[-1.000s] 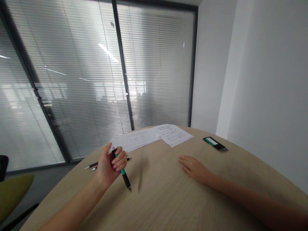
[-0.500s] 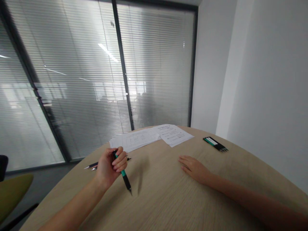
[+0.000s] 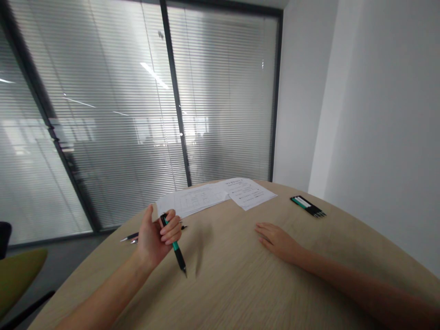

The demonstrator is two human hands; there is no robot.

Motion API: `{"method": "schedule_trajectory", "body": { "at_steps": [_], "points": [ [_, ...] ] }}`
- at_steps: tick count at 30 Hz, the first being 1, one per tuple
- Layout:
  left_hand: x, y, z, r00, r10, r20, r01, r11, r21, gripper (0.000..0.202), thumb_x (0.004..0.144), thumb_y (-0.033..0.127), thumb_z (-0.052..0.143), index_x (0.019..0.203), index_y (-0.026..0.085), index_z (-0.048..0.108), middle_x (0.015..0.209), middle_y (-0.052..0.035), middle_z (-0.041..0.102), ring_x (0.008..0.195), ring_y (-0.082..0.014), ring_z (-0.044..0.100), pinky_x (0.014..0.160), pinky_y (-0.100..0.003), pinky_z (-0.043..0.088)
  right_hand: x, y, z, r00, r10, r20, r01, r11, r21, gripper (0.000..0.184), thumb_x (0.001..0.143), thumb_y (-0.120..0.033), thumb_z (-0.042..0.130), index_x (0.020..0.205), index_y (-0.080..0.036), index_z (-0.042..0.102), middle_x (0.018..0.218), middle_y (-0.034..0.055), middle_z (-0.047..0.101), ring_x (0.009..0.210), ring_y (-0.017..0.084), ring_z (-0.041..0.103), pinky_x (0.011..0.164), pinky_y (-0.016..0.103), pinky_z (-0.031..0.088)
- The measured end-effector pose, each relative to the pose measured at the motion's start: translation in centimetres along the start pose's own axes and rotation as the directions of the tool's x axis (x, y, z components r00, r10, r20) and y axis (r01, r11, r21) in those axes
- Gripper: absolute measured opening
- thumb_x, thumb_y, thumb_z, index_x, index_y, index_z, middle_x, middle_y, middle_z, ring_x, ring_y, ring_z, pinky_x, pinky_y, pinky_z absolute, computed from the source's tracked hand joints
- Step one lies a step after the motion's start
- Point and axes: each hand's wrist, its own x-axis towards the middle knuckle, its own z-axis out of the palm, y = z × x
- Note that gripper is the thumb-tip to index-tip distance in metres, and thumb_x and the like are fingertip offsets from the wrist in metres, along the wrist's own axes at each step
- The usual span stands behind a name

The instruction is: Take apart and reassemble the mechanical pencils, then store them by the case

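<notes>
One pen [image 3: 174, 245] with a green and black body is in the left hand [image 3: 154, 238], above the left part of the table [image 3: 240, 284]. The fingers [image 3: 172, 228] are curled around the upper end of the pen, and the thumb stands up, away from the click button. The tip points down and a little to the right, just over the wood, not touching it as far as I can see. It seems the hand is working the button of the pen, so the next press would need the thumb to come down on the top end while the fingers keep the body steady.

Behind this hand, near the left edge, two more pens [image 3: 132, 237] lie on the table. The right hand [image 3: 277, 240] rests flat on the wood in the middle, fingers stretched and holding nothing. Some printed paper sheets [image 3: 216, 195] lie at the far edge. Near the far right edge lies a small row of pens [image 3: 308, 206], side by side. No box or other container is visible.
</notes>
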Motion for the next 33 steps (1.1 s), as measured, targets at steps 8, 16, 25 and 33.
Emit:
{"method": "schedule_trajectory", "body": {
  "at_steps": [8, 16, 25, 33],
  "points": [
    [0.07, -0.04, -0.02, 0.999, -0.023, 0.027, 0.023, 0.999, 0.026, 0.038, 0.079, 0.041, 0.032, 0.052, 0.015, 0.041, 0.042, 0.0095, 0.014, 0.031, -0.0042, 0.012, 0.025, -0.014, 0.027, 0.12, 0.12, 0.19, 1.000, -0.017, -0.006, 0.016, 1.000, -0.002, 0.042, 0.081, -0.029, 0.033, 0.114, -0.009, 0.050, 0.121, 0.0125, 0.047, 0.112, 0.021, 0.041, 0.096, 0.037, 0.029],
    [0.13, -0.09, 0.23, 1.000, -0.007, 0.016, 0.005, 0.997, 0.083, 0.023, 0.070, 0.014, 0.034, 0.047, 0.016, 0.039, 0.040, 0.0089, 0.010, 0.030, -0.0053, 0.009, 0.024, -0.015, 0.026, 0.06, -0.01, 0.02, 1.000, -0.004, -0.010, 0.004, 1.000, 0.007, 0.041, 0.081, -0.029, 0.034, 0.113, -0.008, 0.051, 0.120, 0.0129, 0.047, 0.111, 0.021, 0.042, 0.096, 0.036, 0.029],
    [0.03, -0.18, 0.31, 0.999, -0.017, 0.037, 0.016, 0.999, 0.043, 0.030, 0.075, 0.034, 0.040, 0.051, 0.016, 0.040, 0.042, 0.0097, 0.012, 0.032, -0.0040, 0.011, 0.026, -0.014, 0.027, -0.01, 0.13, 0.13, 1.000, -0.008, -0.022, 0.008, 1.000, 0.002, 0.041, 0.081, -0.029, 0.034, 0.113, -0.010, 0.051, 0.120, 0.0114, 0.047, 0.111, 0.020, 0.042, 0.096, 0.036, 0.030],
    [0.03, -0.15, 0.25, 0.999, -0.030, 0.035, 0.029, 0.999, 0.027, 0.034, 0.077, 0.037, 0.037, 0.052, 0.016, 0.040, 0.042, 0.0098, 0.012, 0.032, -0.0039, 0.010, 0.027, -0.013, 0.027, 0.00, 0.05, 0.04, 1.000, -0.002, 0.002, 0.002, 1.000, -0.008, 0.042, 0.082, -0.030, 0.033, 0.114, -0.009, 0.050, 0.121, 0.0119, 0.047, 0.112, 0.020, 0.041, 0.096, 0.036, 0.029]
  ]
}}
